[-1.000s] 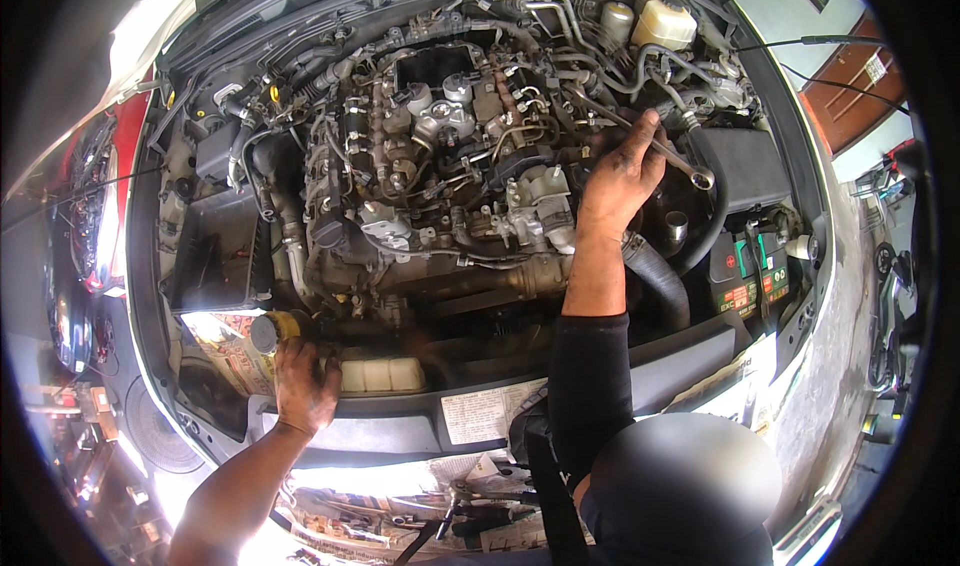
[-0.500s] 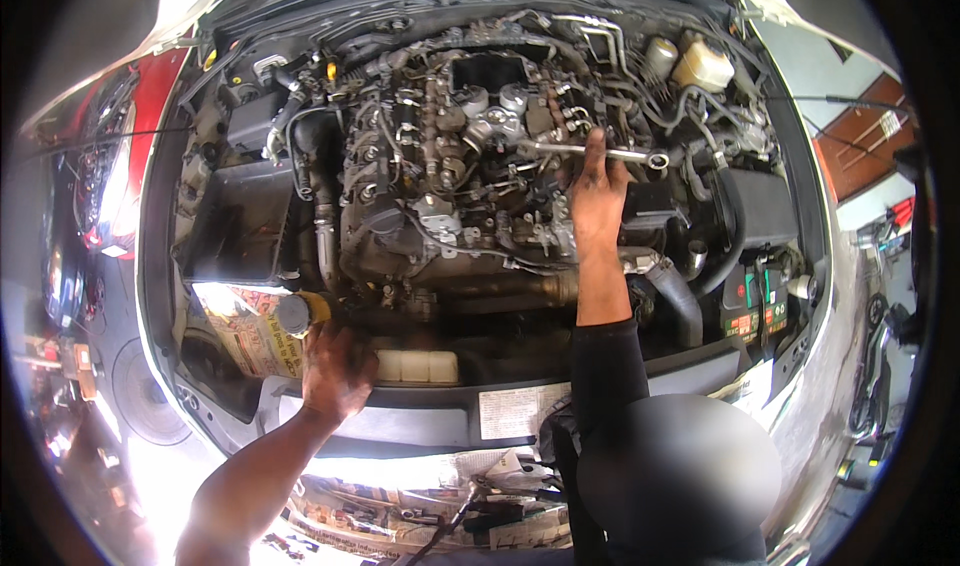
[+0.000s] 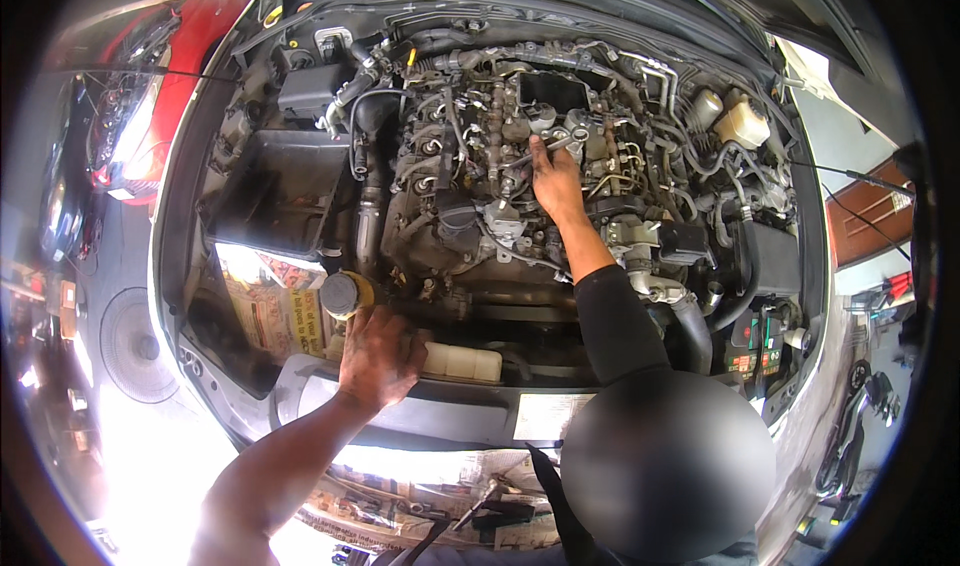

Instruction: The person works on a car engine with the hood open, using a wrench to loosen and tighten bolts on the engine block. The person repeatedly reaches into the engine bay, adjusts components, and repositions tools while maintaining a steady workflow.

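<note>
My left hand [image 3: 380, 361] comes in bare-armed from the lower left. It rests palm down at the front edge of the engine bay, with bent, slightly spread fingers and their tips partly hidden. Beside its fingertips stands a yellow, round container with a grey cap [image 3: 341, 293]; I cannot see a grip around it. To the right of the hand lies a long off-white plastic reservoir [image 3: 465, 362]. My right hand is out of view. A co-worker's hand [image 3: 558, 188] in a black sleeve holds a ring spanner [image 3: 562, 149] over the exposed engine [image 3: 480, 181].
The co-worker's blurred head [image 3: 670, 466] fills the lower right. Newspaper [image 3: 265, 311] lies in the left front corner, and tools lie on more newspaper [image 3: 430, 476] below. A battery [image 3: 755, 346] sits front right. The raised hood [image 3: 830, 11] hangs overhead.
The view has shifted, so the car sits further right. My left hand stays by the capped container. The co-worker's hand and spanner have moved left over the engine's middle.
</note>
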Demonstrator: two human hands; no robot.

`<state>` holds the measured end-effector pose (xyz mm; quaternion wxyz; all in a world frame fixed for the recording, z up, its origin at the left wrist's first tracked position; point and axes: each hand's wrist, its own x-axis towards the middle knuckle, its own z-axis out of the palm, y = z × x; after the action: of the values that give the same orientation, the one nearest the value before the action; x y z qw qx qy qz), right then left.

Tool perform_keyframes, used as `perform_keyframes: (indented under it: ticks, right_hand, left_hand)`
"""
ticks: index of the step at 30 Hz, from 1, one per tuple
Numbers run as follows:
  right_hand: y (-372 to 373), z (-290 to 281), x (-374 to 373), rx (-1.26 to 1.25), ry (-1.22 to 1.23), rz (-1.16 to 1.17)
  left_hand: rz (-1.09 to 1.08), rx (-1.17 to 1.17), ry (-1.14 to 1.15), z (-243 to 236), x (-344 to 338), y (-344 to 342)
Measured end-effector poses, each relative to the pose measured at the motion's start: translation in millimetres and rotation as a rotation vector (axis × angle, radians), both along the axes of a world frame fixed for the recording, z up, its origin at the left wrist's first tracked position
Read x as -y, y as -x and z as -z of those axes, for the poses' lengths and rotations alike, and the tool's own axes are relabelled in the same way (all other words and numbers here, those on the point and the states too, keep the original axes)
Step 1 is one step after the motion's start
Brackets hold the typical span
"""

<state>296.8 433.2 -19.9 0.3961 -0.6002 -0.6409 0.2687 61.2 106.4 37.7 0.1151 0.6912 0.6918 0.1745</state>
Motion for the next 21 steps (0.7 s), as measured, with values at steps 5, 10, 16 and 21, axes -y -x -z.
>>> perform_keyframes:
  ticks: [5,10,16,21]
  right_hand:
    - [11.0,-5.0,-3.2,0.023,0.059,-0.04]
    - [12.3,-6.6,-7.2,0.046,0.128,-0.039]
    - [5.4,15.5,-20.9,0.052,0.166,0.091]
    - [-8.6,56.9,-49.5,-0.248,0.346,0.045]
  left_hand:
    - [0.029,0.046,-0.017,5.8,-0.2,3.6]
    - [0.019,0.016,-0.026,3.7,0.4,3.3]
    - [0.0,0.028,-0.011,-0.1,-0.6,2.1]
    - [0.002,0.022,0.006,-0.9,-1.1,2.1]
